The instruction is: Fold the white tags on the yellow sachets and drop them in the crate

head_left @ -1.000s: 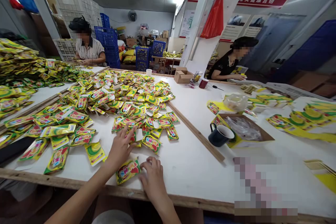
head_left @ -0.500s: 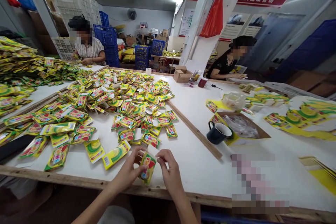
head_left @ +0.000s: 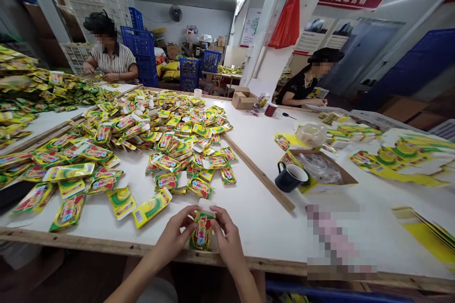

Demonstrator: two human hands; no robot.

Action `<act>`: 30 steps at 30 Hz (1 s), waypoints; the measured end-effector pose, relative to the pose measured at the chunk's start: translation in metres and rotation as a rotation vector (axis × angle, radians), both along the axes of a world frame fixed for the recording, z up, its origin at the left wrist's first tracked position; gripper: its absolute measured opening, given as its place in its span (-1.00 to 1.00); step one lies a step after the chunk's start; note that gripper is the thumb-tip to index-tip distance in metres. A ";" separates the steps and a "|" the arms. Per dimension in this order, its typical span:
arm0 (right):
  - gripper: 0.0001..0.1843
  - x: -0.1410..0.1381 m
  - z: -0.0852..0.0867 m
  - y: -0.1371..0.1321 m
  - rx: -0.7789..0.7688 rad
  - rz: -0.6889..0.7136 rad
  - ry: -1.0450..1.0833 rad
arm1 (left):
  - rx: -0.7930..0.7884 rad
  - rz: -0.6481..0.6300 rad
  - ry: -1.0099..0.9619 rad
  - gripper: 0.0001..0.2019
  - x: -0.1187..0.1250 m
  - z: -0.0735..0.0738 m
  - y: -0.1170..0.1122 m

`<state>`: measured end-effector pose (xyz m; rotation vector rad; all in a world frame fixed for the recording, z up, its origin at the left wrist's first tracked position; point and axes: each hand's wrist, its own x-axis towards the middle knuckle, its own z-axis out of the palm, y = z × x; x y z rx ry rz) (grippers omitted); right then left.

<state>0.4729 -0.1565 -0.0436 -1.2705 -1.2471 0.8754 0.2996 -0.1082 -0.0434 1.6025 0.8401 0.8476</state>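
Between my two hands is a small yellow-and-green printed carton (head_left: 202,234), held upright near the table's front edge, its white end flap raised at the top. My left hand (head_left: 179,229) grips its left side with thumb and fingers. On the other side my right hand (head_left: 225,232) closes on the carton's upper right edge, by the flap. Just beyond my left hand lies a loose yellow carton (head_left: 152,207). Behind it spreads a large heap of similar cartons (head_left: 170,161), several with flaps standing out.
A wooden strip (head_left: 258,173) runs along the table right of the heap. Further right are a dark mug (head_left: 289,177), an open box (head_left: 330,182) holding clear plastic, and flat yellow card sheets (head_left: 426,236). Two people sit at the far side. A small cardboard box (head_left: 243,98) stands there.
The carton has turned from a tilt to nearly upright, its printed front facing me. My right hand has moved in from the flap to grip the carton's side. The view has shifted slightly.
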 end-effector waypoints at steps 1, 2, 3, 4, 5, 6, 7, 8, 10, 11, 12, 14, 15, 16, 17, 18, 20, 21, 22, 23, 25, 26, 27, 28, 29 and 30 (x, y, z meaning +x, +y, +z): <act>-0.70 0.000 0.000 0.001 0.001 0.007 -0.010 | 0.008 0.008 0.011 -0.69 0.000 0.001 0.000; -0.72 0.000 0.001 0.002 0.003 0.017 -0.030 | 0.014 0.017 0.020 -0.71 0.000 0.002 -0.001; -0.73 0.000 0.003 0.003 0.009 0.026 -0.056 | 0.024 0.032 0.023 -0.73 0.001 0.003 -0.001; -0.75 0.000 0.005 0.004 0.023 0.033 -0.086 | 0.043 0.047 0.023 -0.73 0.001 0.004 -0.001; -0.76 -0.001 0.007 0.006 0.043 0.036 -0.115 | 0.072 0.061 0.020 -0.74 0.002 0.003 0.000; -0.76 -0.001 0.008 0.008 0.066 0.033 -0.140 | 0.106 0.073 0.014 -0.75 0.003 0.003 0.000; -0.77 -0.002 0.010 0.009 0.087 0.023 -0.154 | 0.134 0.081 0.003 -0.75 0.004 0.002 0.000; -0.78 -0.003 0.010 0.010 0.099 0.003 -0.154 | 0.150 0.088 -0.013 -0.73 0.006 0.001 0.000; -0.82 -0.006 0.010 0.011 0.092 -0.053 -0.109 | 0.146 0.100 -0.050 -0.69 0.008 0.000 0.000; -0.82 -0.007 0.009 0.010 0.081 -0.080 -0.074 | 0.141 0.108 -0.062 -0.66 0.009 0.000 -0.001; -0.82 -0.008 0.008 0.010 0.072 -0.097 -0.047 | 0.145 0.111 -0.061 -0.66 0.009 0.001 -0.001; -0.81 -0.011 0.008 0.008 0.067 -0.078 -0.044 | 0.190 0.111 -0.022 -0.71 0.009 0.006 -0.002; -0.81 -0.012 0.008 0.007 0.073 -0.050 -0.060 | 0.215 0.114 0.003 -0.76 0.009 0.009 -0.002; -0.82 -0.013 0.009 0.007 0.080 -0.024 -0.078 | 0.235 0.125 0.021 -0.82 0.009 0.012 -0.002; -0.82 -0.013 0.010 0.007 0.087 -0.005 -0.092 | 0.246 0.140 0.030 -0.86 0.009 0.014 -0.002; -0.81 -0.014 0.011 0.007 0.091 0.002 -0.099 | 0.247 0.158 0.032 -0.88 0.009 0.016 -0.002; -0.80 -0.015 0.012 0.007 0.080 -0.022 -0.100 | 0.231 0.191 0.028 -0.88 0.010 0.017 -0.001; -0.80 -0.016 0.013 0.008 0.063 -0.038 -0.103 | 0.221 0.206 0.025 -0.88 0.011 0.017 -0.001; -0.79 -0.016 0.013 0.008 0.041 -0.055 -0.108 | 0.211 0.219 0.021 -0.88 0.012 0.017 -0.001; -0.79 -0.016 0.013 0.009 0.018 -0.069 -0.112 | 0.199 0.232 0.015 -0.88 0.013 0.016 0.000; -0.77 -0.017 0.014 0.012 -0.019 -0.091 -0.119 | 0.171 0.260 0.005 -0.87 0.016 0.016 0.000; -0.77 -0.017 0.015 0.013 -0.032 -0.097 -0.118 | 0.156 0.272 0.002 -0.86 0.017 0.016 0.001; -0.77 -0.017 0.016 0.014 -0.044 -0.100 -0.113 | 0.141 0.280 0.000 -0.86 0.019 0.016 0.001; -0.77 -0.017 0.017 0.016 -0.053 -0.099 -0.106 | 0.127 0.286 -0.001 -0.86 0.020 0.017 0.002; -0.77 -0.017 0.017 0.017 -0.060 -0.093 -0.097 | 0.115 0.290 -0.003 -0.86 0.021 0.017 0.002; -0.77 -0.017 0.017 0.017 -0.064 -0.084 -0.088 | 0.106 0.290 -0.007 -0.86 0.022 0.016 0.003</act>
